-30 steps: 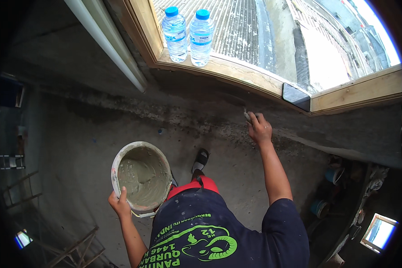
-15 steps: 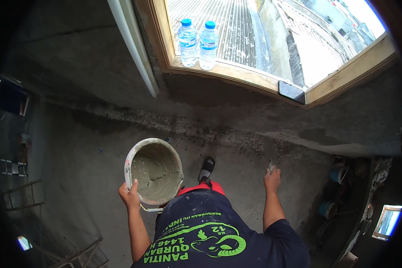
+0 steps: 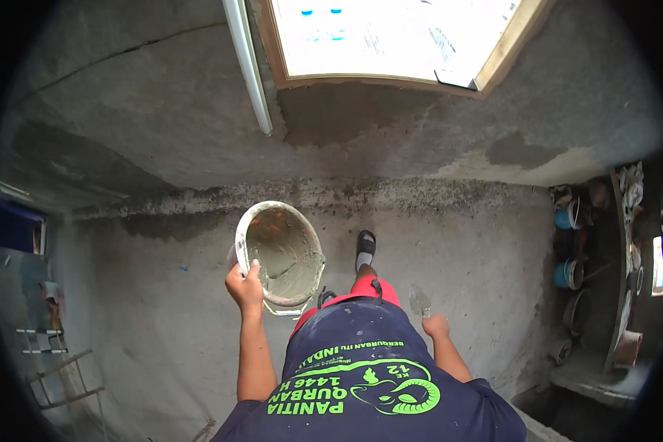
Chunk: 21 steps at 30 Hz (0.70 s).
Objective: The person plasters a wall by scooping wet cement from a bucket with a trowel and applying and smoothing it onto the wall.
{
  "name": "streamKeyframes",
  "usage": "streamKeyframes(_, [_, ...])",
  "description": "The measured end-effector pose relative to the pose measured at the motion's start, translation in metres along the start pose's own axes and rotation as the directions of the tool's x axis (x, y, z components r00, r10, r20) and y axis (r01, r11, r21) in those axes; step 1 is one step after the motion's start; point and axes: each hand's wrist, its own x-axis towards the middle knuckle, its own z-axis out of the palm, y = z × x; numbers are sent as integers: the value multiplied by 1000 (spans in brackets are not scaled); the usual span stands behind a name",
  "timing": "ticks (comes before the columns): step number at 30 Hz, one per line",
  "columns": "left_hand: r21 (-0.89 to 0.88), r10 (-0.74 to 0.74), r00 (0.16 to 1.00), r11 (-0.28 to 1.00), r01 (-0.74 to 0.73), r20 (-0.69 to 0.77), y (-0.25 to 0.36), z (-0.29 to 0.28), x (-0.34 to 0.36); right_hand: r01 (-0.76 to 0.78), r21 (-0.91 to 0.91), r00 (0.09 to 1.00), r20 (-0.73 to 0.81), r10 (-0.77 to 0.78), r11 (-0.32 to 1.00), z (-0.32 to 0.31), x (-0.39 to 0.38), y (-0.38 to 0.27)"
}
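Observation:
My left hand (image 3: pixel 244 286) grips the left rim of a round bucket (image 3: pixel 278 205), thumb over the edge. The bucket tilts so its mouth faces me. Wet grey mortar (image 3: pixel 291 269) coats its inside and lies thickest toward the near side. A thin wire handle (image 3: pixel 283 313) hangs at its near edge. Off to the right, my right hand (image 3: pixel 435 325) is closed around a trowel (image 3: pixel 420 300), whose mortar-smeared blade points away from me. The trowel's handle is mostly hidden in the fist.
Ahead is a plastered wall (image 3: pixel 390 147) with damp patches, a wood-framed window (image 3: pixel 361 77) and a white pipe (image 3: pixel 244 66). Bottles (image 3: pixel 337 33) and a phone (image 3: pixel 455 82) sit on the sill. Blue pails (image 3: pixel 565 274) stand at right; a wooden frame (image 3: pixel 66 379) at left.
My view has turned and tipped lower. The bucket has shifted toward the right and away from me in the picture. My right hand has come closer to my body, and the trowel blade now shows clearly.

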Motion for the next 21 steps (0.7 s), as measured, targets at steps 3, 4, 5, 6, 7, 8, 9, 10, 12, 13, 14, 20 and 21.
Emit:
streamKeyframes(3, [-4, -36, 999, 999, 36, 24, 9, -5, -4, 8, 79, 1000, 3, -8, 997, 11, -6, -2])
streamKeyframes(4, [10, -42, 999, 999, 41, 23, 10, -8, -7, 0, 140, 1000, 2, -1, 990, 18, 1, 1])
streamKeyframes(5, [20, -47, 999, 999, 47, 19, 13, -10, -7, 12, 184, 1000, -31, -7, 983, 35, 23, 11])
streamKeyframes(6, [23, -34, 999, 999, 34, 23, 11, -13, -5, 14, 197, 1000, -28, -9, 980, 34, 21, 6])
streamKeyframes(7, [12, -40, 999, 999, 40, 6, 7, -16, -3, 29, 202, 1000, 0, -29, 979, 24, 20, -1])
streamKeyframes(8, [0, -45, 999, 999, 45, -11, 4, -20, -2, 45, 207, 998, 27, -51, 977, 12, 20, -8])
streamKeyframes(9, [-45, -59, 998, 997, 58, -12, 4, -23, -1, 63, 202, 997, 24, -69, 977, 4, 19, -15])
streamKeyframes(10, [-43, -55, 998, 998, 54, -9, -2, -30, -8, 61, 207, 997, 26, -68, 976, -1, 16, -17])
streamKeyframes(12, [-175, -112, 992, 979, 100, -57, -9, -39, -20, 102, 119, 995, 2, -103, 988, -13, 13, -27])
streamKeyframes(13, [-217, -140, 987, 969, 120, -78, -1, -41, -27, 133, 103, 991, -1, -133, 986, -23, 11, -34])
streamKeyframes(14, [-227, -131, 988, 968, 110, -80, -4, -45, -30, 139, 109, 990, -12, -138, 984, -33, 10, -43])
streamKeyframes(20, [-217, -204, 956, 963, 158, -213, -26, -82, -60, 268, -28, 963, -33, -269, 963, -50, -7, -80])
streamKeyframes(21, [-193, -199, 951, 969, 154, -238, -28, -83, -62, 290, -27, 955, -53, -291, 957, -55, -7, -85])
